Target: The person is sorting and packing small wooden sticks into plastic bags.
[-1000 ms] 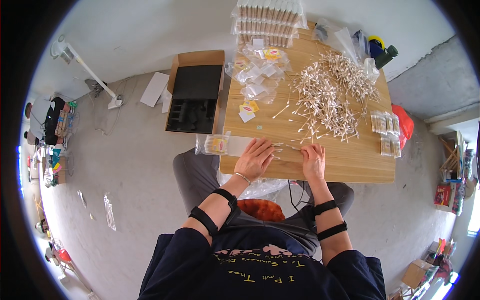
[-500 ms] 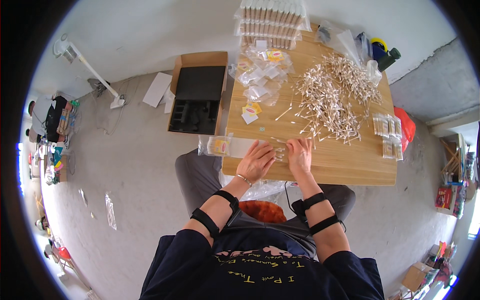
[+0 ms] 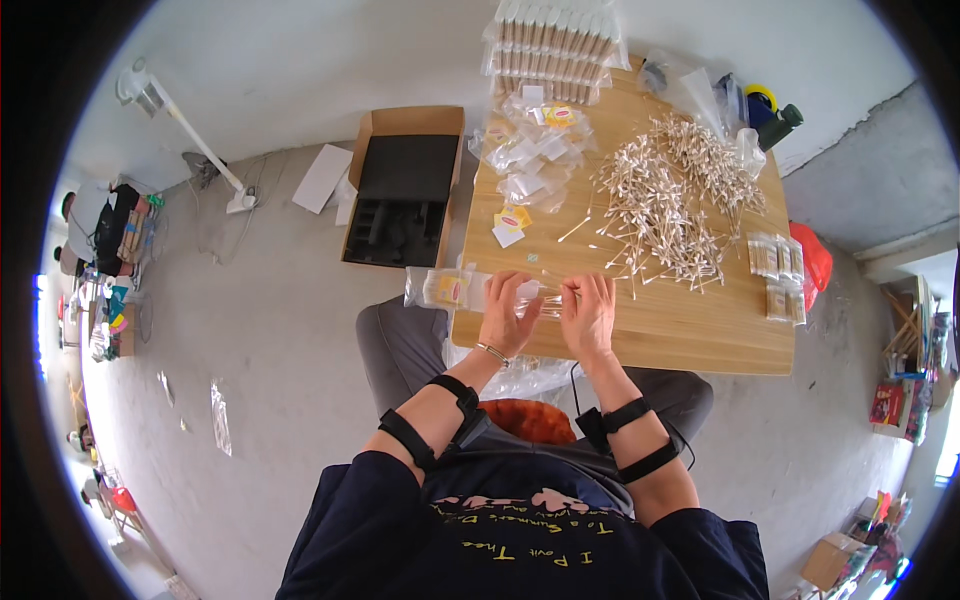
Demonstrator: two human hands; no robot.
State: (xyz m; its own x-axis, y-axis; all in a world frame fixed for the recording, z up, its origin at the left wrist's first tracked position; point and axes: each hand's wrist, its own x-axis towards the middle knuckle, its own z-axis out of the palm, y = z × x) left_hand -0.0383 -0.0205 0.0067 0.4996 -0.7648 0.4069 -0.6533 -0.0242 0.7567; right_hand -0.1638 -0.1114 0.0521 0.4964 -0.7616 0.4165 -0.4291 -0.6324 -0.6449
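Note:
At the table's near edge, a small bunch of cotton swabs (image 3: 547, 306) lies between my two hands. My left hand (image 3: 508, 308) arches at its left side, with the thumb spread away from the fingers. Curled fingers of my right hand (image 3: 590, 312) pinch at the right ends of the swabs; the exact grip is partly hidden. Left of my left hand lies a clear plastic bag (image 3: 418, 285) with a yellow-and-white card (image 3: 450, 290) in it. Part of this bag runs under my left hand.
A big loose heap of cotton swabs (image 3: 665, 195) covers the table's right half. Empty clear bags (image 3: 530, 160) and yellow cards (image 3: 515, 215) lie at left. Filled packs stand at the back (image 3: 555, 45) and right edge (image 3: 778, 265). An open cardboard box (image 3: 455, 150) sits beside the table.
My left hand has lifted and opened its thumb away from the fingers, uncovering more of the swabs. The right hand has shifted slightly left. The whole view has shifted a little.

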